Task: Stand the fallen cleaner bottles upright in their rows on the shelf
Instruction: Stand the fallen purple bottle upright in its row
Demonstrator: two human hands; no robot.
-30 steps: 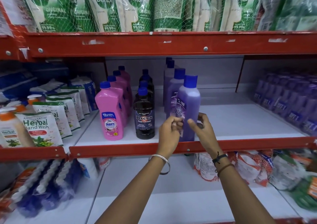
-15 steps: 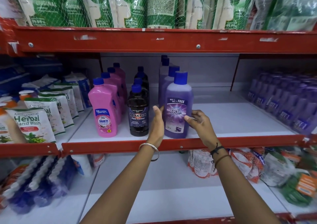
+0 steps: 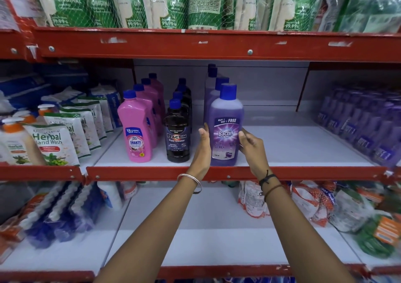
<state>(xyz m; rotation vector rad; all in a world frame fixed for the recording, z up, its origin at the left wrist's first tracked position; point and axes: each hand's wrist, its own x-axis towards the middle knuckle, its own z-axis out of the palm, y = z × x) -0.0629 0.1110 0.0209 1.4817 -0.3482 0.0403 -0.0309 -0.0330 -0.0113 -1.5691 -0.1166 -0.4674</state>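
My arms are bare, with no sleeves in view. My left hand has a thin silver metal bangle at the wrist. My right hand has a knotted black thread and a thin brown band at the wrist.
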